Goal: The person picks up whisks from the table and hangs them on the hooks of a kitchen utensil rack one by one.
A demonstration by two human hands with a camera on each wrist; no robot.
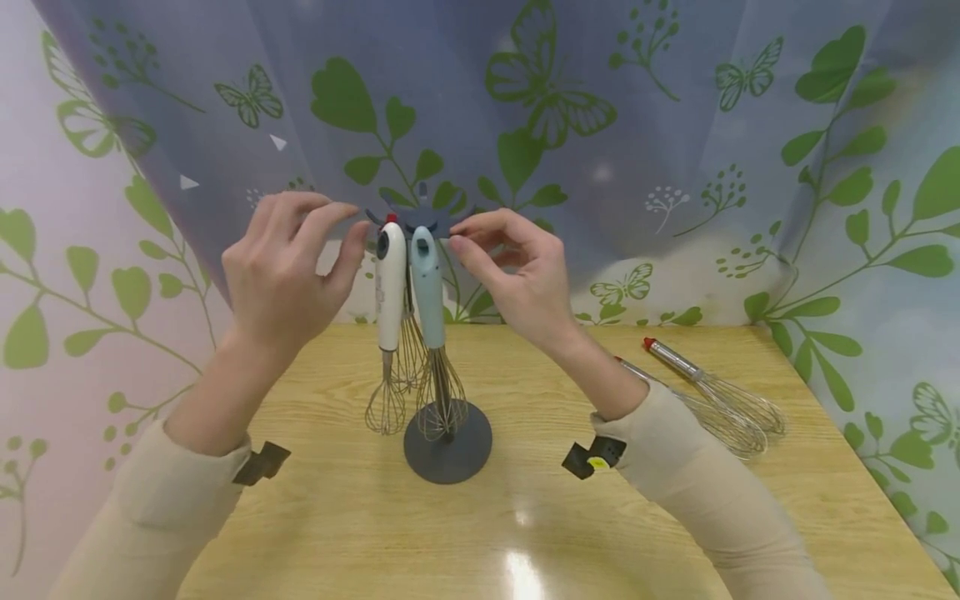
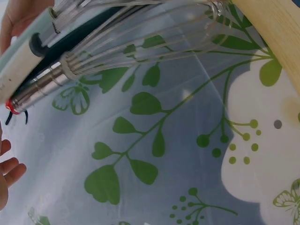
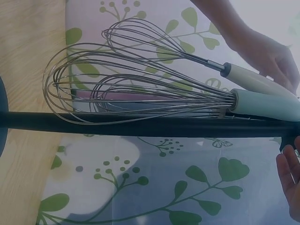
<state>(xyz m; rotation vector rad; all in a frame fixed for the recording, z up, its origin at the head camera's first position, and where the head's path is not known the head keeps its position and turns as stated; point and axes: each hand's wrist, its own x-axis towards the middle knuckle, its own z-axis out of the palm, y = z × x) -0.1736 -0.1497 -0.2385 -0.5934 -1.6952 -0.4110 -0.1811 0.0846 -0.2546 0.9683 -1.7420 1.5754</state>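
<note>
A dark grey utensil stand (image 1: 447, 454) with a round base and hooks at its top stands on the table. From it hang a white-handled whisk (image 1: 390, 287), a light blue-handled whisk (image 1: 429, 292) and, behind them, a metal-handled whisk (image 2: 47, 84) with a red end. My left hand (image 1: 281, 258) is beside the hooks on the left, thumb and forefinger parted, close to the white handle's top. On the right, my right hand (image 1: 517, 262) pinches the tip of a hook between thumb and forefinger. The wrist views show only parts of both hands.
Two metal-handled whisks lie on the wooden table (image 1: 330, 500) at the right; one whisk (image 1: 705, 383) shows its red end, and the other is partly behind my right sleeve (image 1: 697, 483). A curtain (image 1: 660, 167) with green leaves and butterflies stands behind the table.
</note>
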